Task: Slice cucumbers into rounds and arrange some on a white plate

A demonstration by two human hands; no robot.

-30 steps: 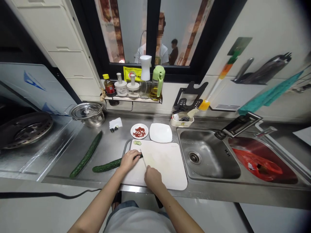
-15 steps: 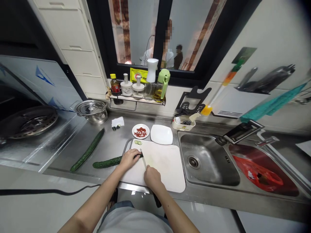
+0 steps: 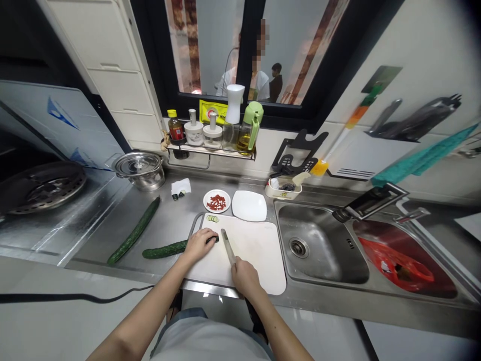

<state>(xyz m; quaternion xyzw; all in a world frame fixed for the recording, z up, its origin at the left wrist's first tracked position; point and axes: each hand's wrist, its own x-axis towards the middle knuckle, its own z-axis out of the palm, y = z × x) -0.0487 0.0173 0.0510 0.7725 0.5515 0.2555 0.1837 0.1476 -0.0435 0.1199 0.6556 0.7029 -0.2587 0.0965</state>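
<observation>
On the white cutting board (image 3: 263, 250) my left hand (image 3: 199, 245) is closed over the right part of a cucumber (image 3: 165, 249). The cucumber's other end sticks out past the board's left edge, onto the steel counter. My right hand (image 3: 245, 276) grips a kitchen knife (image 3: 227, 246), its blade slanting up and left, a little to the right of the cucumber's cut end. Several cucumber slices (image 3: 212, 218) lie in a row at the board's top left corner. A second, whole cucumber (image 3: 134, 231) rests on the counter further left.
Behind the board stand a plate of small red pieces (image 3: 217, 201) and a white square plate (image 3: 249, 205). A sink (image 3: 319, 250) adjoins on the right. A lidded steel pot (image 3: 140, 170) is at the back left; a condiment shelf (image 3: 210, 150) hangs on the wall. Beyond the window are people.
My right hand has moved the knife right, away from the cucumber's cut end. My left hand stays on the cucumber. The whole view has shifted slightly.
</observation>
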